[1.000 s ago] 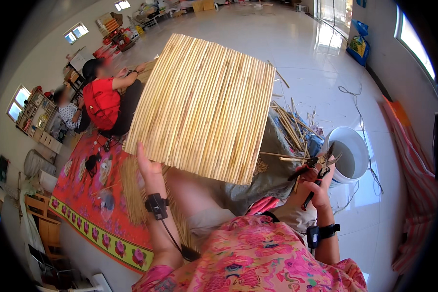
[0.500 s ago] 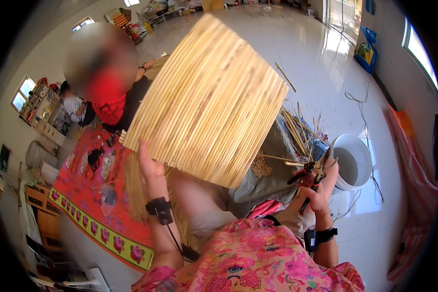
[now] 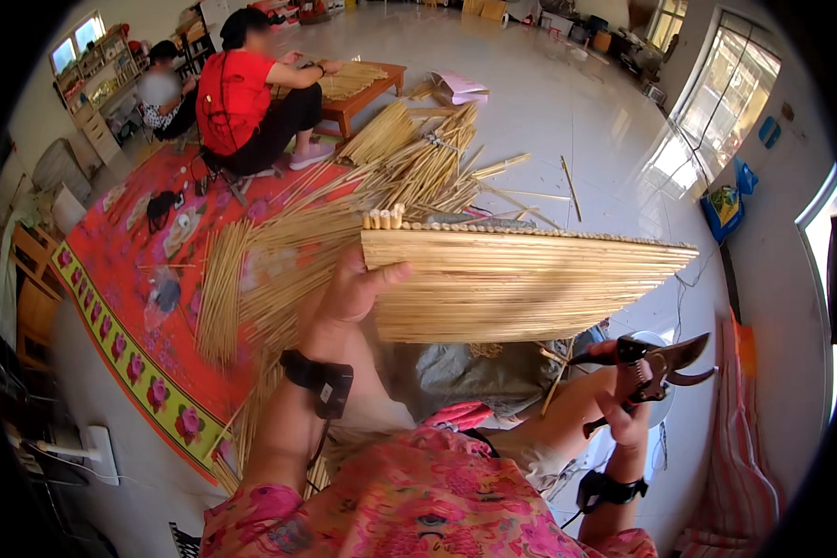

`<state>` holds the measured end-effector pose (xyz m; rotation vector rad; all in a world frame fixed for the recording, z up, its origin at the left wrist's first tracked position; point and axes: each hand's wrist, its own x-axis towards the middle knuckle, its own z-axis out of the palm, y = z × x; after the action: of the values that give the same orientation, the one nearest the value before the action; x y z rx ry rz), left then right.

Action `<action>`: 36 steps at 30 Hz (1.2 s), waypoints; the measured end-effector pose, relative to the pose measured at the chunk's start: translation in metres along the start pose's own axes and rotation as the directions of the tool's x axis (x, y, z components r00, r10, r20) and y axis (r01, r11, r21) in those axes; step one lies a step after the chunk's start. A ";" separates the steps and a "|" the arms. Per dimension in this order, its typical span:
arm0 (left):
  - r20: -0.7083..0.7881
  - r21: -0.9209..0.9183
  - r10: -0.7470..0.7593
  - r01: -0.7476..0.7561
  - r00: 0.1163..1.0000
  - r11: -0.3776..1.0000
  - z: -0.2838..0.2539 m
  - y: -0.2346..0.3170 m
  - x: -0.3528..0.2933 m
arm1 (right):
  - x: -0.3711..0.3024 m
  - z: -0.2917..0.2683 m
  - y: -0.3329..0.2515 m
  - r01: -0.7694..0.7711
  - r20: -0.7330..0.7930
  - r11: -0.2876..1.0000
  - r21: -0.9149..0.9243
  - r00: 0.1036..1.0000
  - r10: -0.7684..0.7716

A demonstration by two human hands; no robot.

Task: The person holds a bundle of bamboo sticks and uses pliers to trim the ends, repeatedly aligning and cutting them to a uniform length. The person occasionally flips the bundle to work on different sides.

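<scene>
A panel of straw-coloured stalks laid side by side (image 3: 521,284) is held up in front of me, tilted so its row of cut stalk ends faces upward. My left hand (image 3: 355,290) grips its left edge, thumb on the near face and the fingers hidden behind. A few stalk ends (image 3: 383,219) stick up at the panel's top left corner. In my right hand (image 3: 626,409), to the right of and below the panel, are pruning shears (image 3: 671,361) with their blades apart, pointing right and not touching the panel.
Loose stalks (image 3: 219,293) and bundles (image 3: 428,153) lie left and ahead, partly on a red floral mat (image 3: 121,251). A person in red (image 3: 242,102) squats by a low wooden table (image 3: 344,112); another person sits beyond. A bucket (image 3: 658,409) stands behind my right hand.
The panel has tipped from showing its broad face to lying nearly edge-on, lower and farther right. My right hand has raised the shears and turned their blades to the right. The view has shifted.
</scene>
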<state>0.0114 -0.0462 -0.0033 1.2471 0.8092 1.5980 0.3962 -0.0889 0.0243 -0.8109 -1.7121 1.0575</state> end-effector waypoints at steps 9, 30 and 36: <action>-0.095 0.064 0.057 -0.051 0.994 0.997 -0.012 -0.006 -0.034 | 0.117 0.015 -0.081 0.342 0.284 0.666 -0.663 0.938 -0.200; 0.068 0.006 0.098 -0.098 0.993 0.995 -0.009 -0.004 -0.048 | 0.198 0.098 -0.111 0.586 0.608 0.405 -0.702 0.789 -0.087; 0.059 0.029 0.128 -0.130 0.990 0.991 -0.010 -0.006 -0.049 | 0.188 0.103 -0.119 0.550 0.555 0.364 -0.752 0.826 -0.101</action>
<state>0.0063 -0.0889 -0.0290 1.3867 0.7342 1.6494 0.2284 -0.0053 0.1818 -0.7955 -2.7482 -0.1389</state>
